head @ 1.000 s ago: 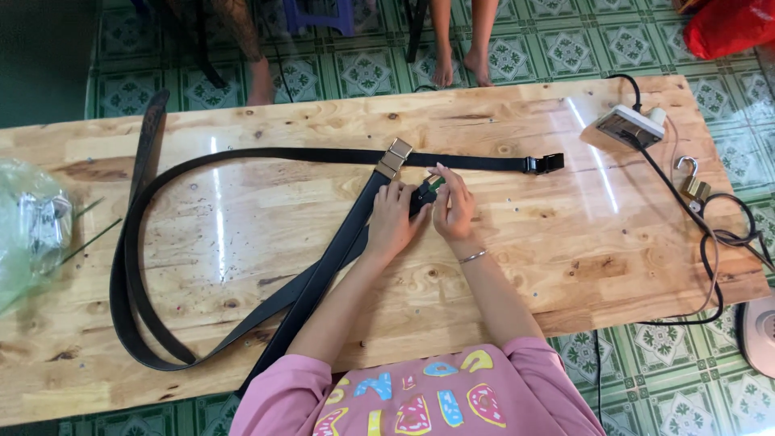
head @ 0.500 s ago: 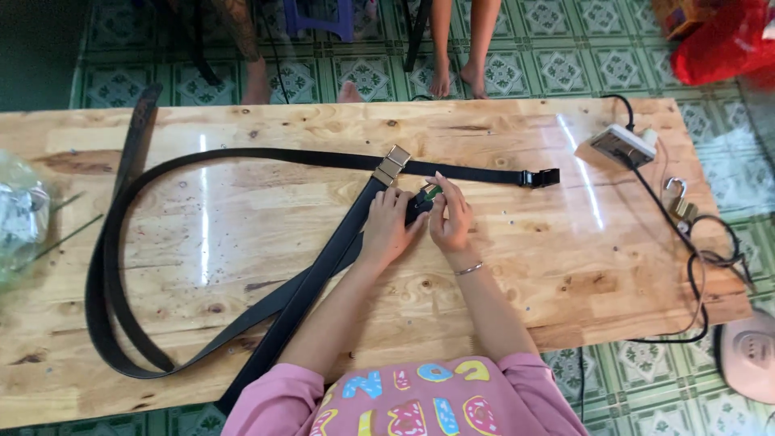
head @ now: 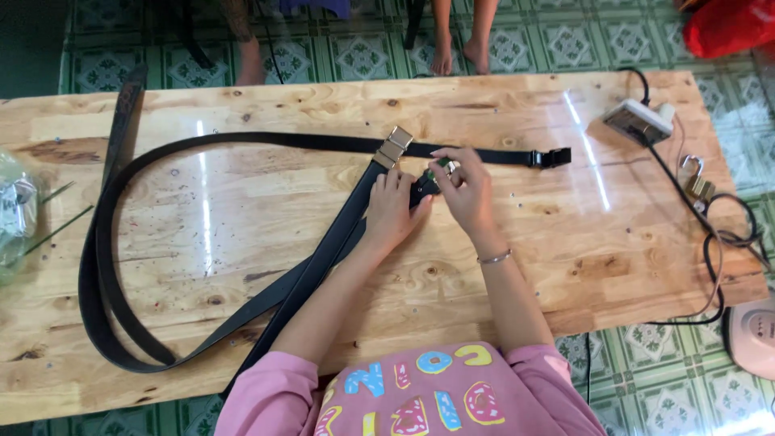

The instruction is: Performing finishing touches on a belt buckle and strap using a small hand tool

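Note:
A long black strap (head: 202, 144) loops across a wooden table (head: 565, 242), with a metal slide buckle (head: 392, 148) near the middle and a black plastic clip (head: 553, 157) at its right end. My left hand (head: 390, 208) presses down on a second strap end and a small dark buckle (head: 423, 187). My right hand (head: 464, 190) pinches the same buckle from the right, fingers closed on it. Both hands meet just below the metal slide buckle.
A white power strip (head: 638, 121) with a black cable (head: 710, 242) lies at the right, beside a padlock (head: 696, 182). A clear plastic bag (head: 16, 214) sits at the left edge. Other people's bare feet (head: 456, 56) stand on the tiled floor beyond the table.
My hands stay on the small buckle with only slight finger shifts. The view has drifted a little to the left and closer.

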